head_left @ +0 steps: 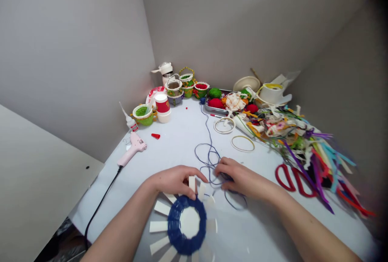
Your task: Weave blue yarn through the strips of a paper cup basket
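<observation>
Left hand [174,180] pinches strip [192,183]; right hand [235,175] grips yarn [209,157].

Glue gun [133,149] left of woven disc [174,225]; scissors [285,178] right; tray [218,111] behind, perhaps holding yarn [215,103].

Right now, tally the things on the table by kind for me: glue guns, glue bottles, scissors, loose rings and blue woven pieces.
Glue gun: 1
Glue bottle: 1
Red-handled scissors: 1
Loose rings: 2
Blue woven piece: 1
Total: 6
</observation>
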`<state>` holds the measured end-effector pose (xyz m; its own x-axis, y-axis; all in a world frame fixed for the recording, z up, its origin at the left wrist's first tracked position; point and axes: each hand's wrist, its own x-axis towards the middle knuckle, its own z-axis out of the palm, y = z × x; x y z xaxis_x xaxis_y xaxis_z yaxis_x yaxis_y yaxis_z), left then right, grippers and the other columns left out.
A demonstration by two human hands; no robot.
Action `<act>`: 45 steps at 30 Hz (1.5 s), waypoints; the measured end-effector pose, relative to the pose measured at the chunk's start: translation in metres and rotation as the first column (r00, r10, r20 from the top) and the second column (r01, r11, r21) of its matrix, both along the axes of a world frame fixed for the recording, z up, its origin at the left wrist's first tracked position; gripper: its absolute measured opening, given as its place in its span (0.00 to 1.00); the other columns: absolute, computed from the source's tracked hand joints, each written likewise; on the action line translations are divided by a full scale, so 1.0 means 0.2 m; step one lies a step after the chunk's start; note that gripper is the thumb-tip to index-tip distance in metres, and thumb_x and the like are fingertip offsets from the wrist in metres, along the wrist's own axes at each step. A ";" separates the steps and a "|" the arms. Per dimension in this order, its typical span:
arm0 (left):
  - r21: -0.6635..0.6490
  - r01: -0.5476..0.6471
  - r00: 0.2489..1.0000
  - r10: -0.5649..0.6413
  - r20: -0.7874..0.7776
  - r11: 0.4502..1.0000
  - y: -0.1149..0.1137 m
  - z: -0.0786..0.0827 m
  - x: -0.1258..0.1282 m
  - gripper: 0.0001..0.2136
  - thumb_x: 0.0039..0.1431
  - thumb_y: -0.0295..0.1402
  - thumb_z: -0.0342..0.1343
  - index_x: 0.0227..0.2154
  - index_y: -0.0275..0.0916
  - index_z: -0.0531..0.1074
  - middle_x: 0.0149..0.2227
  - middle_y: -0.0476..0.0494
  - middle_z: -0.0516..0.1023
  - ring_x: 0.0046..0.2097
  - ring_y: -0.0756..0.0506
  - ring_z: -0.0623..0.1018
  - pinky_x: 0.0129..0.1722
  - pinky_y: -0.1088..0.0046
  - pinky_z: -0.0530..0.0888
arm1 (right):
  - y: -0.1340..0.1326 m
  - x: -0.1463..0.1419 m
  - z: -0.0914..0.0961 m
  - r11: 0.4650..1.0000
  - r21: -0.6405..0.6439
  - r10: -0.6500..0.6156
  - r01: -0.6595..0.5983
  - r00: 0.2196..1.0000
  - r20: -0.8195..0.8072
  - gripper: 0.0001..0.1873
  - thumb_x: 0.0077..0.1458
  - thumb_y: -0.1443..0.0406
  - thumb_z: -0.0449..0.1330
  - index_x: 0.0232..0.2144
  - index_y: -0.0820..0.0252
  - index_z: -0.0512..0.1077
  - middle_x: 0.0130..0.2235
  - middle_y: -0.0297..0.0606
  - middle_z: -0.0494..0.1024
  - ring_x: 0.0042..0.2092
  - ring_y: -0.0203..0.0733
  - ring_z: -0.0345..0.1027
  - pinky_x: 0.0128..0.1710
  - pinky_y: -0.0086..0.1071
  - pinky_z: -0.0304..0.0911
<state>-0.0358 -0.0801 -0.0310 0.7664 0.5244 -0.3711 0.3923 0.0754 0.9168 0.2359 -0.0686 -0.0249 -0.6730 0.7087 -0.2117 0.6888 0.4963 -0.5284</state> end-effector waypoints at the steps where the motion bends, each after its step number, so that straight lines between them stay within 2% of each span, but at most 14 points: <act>1: 0.023 -0.037 0.999 0.037 -0.020 0.999 0.00 0.00 0.00 0.26 0.46 0.35 0.63 0.51 0.42 0.68 0.27 0.50 0.74 0.25 0.53 0.69 0.23 0.81 0.64 | 0.00 0.02 -0.02 0.997 0.051 -0.059 0.058 0.998 0.022 0.10 0.53 0.68 0.55 0.36 0.54 0.73 0.37 0.38 0.72 0.39 0.42 0.66 0.39 0.32 0.62; 3: 0.087 -0.127 0.989 0.133 -0.069 0.988 0.00 0.02 0.01 0.25 0.46 0.34 0.62 0.50 0.42 0.68 0.25 0.52 0.71 0.25 0.53 0.68 0.23 0.80 0.64 | 0.04 0.08 -0.04 0.913 0.294 -0.311 0.284 0.949 0.048 0.12 0.55 0.70 0.50 0.35 0.57 0.74 0.37 0.43 0.73 0.40 0.46 0.66 0.40 0.38 0.62; 5: 0.151 -0.197 0.971 0.214 -0.109 0.969 0.01 0.05 0.04 0.24 0.47 0.35 0.61 0.50 0.42 0.68 0.25 0.53 0.70 0.26 0.52 0.69 0.24 0.79 0.65 | 0.07 0.12 -0.02 0.699 0.535 -0.532 0.475 0.845 -0.056 0.15 0.54 0.69 0.52 0.43 0.58 0.72 0.47 0.50 0.70 0.49 0.56 0.63 0.47 0.48 0.59; 6: 0.182 -0.215 0.964 0.239 -0.121 0.959 0.02 0.07 0.05 0.24 0.47 0.35 0.60 0.50 0.42 0.68 0.25 0.52 0.71 0.26 0.51 0.70 0.25 0.79 0.66 | 0.08 0.13 0.01 0.639 0.571 -0.547 0.514 0.827 -0.133 0.17 0.54 0.68 0.53 0.46 0.58 0.71 0.51 0.51 0.67 0.52 0.58 0.60 0.49 0.51 0.57; 7: 0.208 -0.215 0.961 0.244 -0.130 0.954 0.03 0.09 0.07 0.24 0.47 0.36 0.60 0.50 0.43 0.68 0.27 0.52 0.72 0.27 0.51 0.70 0.25 0.78 0.66 | 0.09 0.13 0.03 0.647 0.552 -0.502 0.525 0.839 -0.210 0.18 0.54 0.67 0.54 0.48 0.57 0.70 0.53 0.50 0.66 0.54 0.58 0.59 0.51 0.52 0.56; 9: 0.289 -0.190 0.963 0.236 -0.134 0.938 0.06 0.15 0.10 0.23 0.47 0.35 0.59 0.49 0.43 0.68 0.28 0.52 0.73 0.28 0.51 0.70 0.27 0.77 0.67 | 0.09 0.08 0.09 0.815 0.361 -0.324 0.453 0.873 -0.365 0.18 0.57 0.65 0.52 0.49 0.55 0.69 0.52 0.45 0.69 0.53 0.51 0.63 0.53 0.45 0.58; 11: 0.373 -0.163 0.963 0.229 -0.141 0.914 0.10 0.20 0.14 0.19 0.47 0.35 0.59 0.44 0.42 0.70 0.27 0.52 0.73 0.28 0.50 0.70 0.27 0.77 0.66 | 0.07 -0.01 0.11 0.941 0.016 -0.277 0.339 0.796 -0.539 0.18 0.59 0.61 0.51 0.50 0.53 0.68 0.48 0.41 0.73 0.49 0.44 0.67 0.50 0.39 0.63; 12: 0.410 -0.153 0.966 0.224 -0.131 0.899 0.12 0.22 0.16 0.17 0.46 0.35 0.59 0.42 0.42 0.70 0.27 0.52 0.73 0.28 0.50 0.70 0.27 0.77 0.66 | 0.06 -0.05 0.11 0.950 -0.156 -0.310 0.272 0.739 -0.598 0.18 0.59 0.59 0.50 0.51 0.54 0.67 0.47 0.40 0.74 0.48 0.44 0.68 0.48 0.39 0.64; 16: 0.486 -0.146 0.966 0.229 -0.116 0.862 0.17 0.22 0.21 0.12 0.46 0.33 0.59 0.36 0.40 0.69 0.31 0.51 0.74 0.30 0.51 0.71 0.27 0.78 0.66 | 0.03 -0.17 0.00 0.812 -0.557 -0.524 0.175 0.639 -0.563 0.14 0.53 0.58 0.56 0.39 0.58 0.72 0.35 0.36 0.75 0.35 0.39 0.69 0.34 0.31 0.65; 19: 0.491 -0.158 0.945 0.275 -0.177 0.857 0.19 0.15 0.23 0.11 0.46 0.33 0.58 0.34 0.39 0.70 0.28 0.51 0.73 0.28 0.50 0.71 0.26 0.78 0.65 | 0.01 -0.16 -0.08 0.744 -0.646 -0.592 0.170 0.616 -0.520 0.08 0.48 0.62 0.59 0.30 0.61 0.71 0.28 0.33 0.72 0.29 0.35 0.66 0.30 0.28 0.62; 26: 0.446 -0.113 0.959 0.216 -0.186 0.888 0.20 0.10 0.22 0.08 0.50 0.34 0.53 0.33 0.39 0.72 0.25 0.51 0.72 0.28 0.50 0.72 0.27 0.77 0.66 | 0.02 -0.05 -0.09 0.794 -0.573 -0.543 0.205 0.664 -0.515 0.14 0.55 0.57 0.54 0.31 0.62 0.72 0.31 0.36 0.74 0.32 0.36 0.68 0.35 0.30 0.62; 30: 0.399 -0.081 0.953 0.188 -0.237 0.913 0.19 0.13 0.23 0.08 0.50 0.34 0.53 0.32 0.38 0.73 0.26 0.50 0.74 0.29 0.49 0.74 0.27 0.77 0.67 | 0.03 0.04 -0.03 0.903 -0.257 -0.422 0.344 0.823 -0.381 0.18 0.57 0.54 0.52 0.29 0.62 0.72 0.26 0.34 0.72 0.29 0.36 0.64 0.29 0.29 0.58; 36: 0.335 -0.048 0.942 0.154 -0.299 0.941 0.16 0.14 0.27 0.09 0.51 0.35 0.51 0.33 0.38 0.73 0.29 0.47 0.76 0.30 0.48 0.76 0.27 0.76 0.69 | -0.03 0.05 0.09 0.918 0.080 -0.337 0.389 0.869 -0.363 0.07 0.55 0.65 0.55 0.30 0.59 0.73 0.33 0.35 0.75 0.34 0.37 0.66 0.35 0.29 0.58; 45: 0.352 -0.053 0.931 0.173 -0.321 0.935 0.16 0.16 0.26 0.11 0.53 0.37 0.49 0.32 0.37 0.73 0.30 0.45 0.77 0.30 0.47 0.78 0.28 0.76 0.70 | -0.15 0.06 0.11 0.938 0.094 -0.277 0.335 0.883 -0.379 0.10 0.59 0.62 0.53 0.29 0.59 0.71 0.29 0.34 0.71 0.32 0.36 0.63 0.32 0.29 0.57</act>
